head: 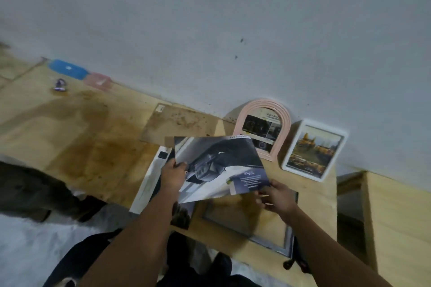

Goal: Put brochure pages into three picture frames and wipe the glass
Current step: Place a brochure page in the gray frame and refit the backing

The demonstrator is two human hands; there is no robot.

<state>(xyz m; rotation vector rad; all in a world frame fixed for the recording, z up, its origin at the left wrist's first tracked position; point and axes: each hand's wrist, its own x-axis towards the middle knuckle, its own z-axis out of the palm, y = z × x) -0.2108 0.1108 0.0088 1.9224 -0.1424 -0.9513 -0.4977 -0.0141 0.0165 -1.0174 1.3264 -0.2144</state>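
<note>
I hold a brochure page (221, 168) with a dark car picture above the wooden table (93, 147). My left hand (172, 175) pinches its left edge and my right hand (277, 198) grips its lower right corner. Under the page lies a grey rectangular frame (286, 240), flat on the table. A pink arched frame (263, 128) and a white frame (313, 152) lean against the wall, each with a page inside. The rest of the brochure (149, 177) lies left of my left hand.
A blue lid (66, 69), a pink lid (99, 80) and a small purple object (59, 85) sit far left by the wall. A wooden box (396, 216) stands to the right. A dark tool (296, 261) lies at the table's front edge.
</note>
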